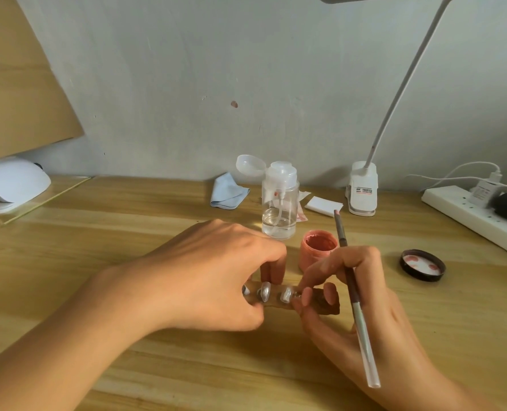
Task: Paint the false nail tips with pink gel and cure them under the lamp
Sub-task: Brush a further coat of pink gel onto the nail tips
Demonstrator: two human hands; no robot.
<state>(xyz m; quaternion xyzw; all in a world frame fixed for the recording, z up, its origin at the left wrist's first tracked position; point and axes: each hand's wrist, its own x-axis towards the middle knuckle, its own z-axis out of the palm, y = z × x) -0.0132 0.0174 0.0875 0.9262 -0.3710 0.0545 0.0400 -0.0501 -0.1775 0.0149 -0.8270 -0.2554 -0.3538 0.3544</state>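
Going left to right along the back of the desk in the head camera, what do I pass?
White curing lamp, blue cloth, clear pump bottle, white pads, clip lamp base, power strip.

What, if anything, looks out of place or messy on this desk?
The black lid lies upside down right of the open pink jar, pink blotches on its inside. A reddish spot marks the wall above the bottle. Nothing looks spilled.

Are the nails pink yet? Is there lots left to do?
Done: the jar is open, its lid lying beside it. In hand: the left hand holds the strip of tips, the right hand holds the brush. Left: the tips I can see look silvery, not pink, so painting remains, then curing in the lamp at the far left.
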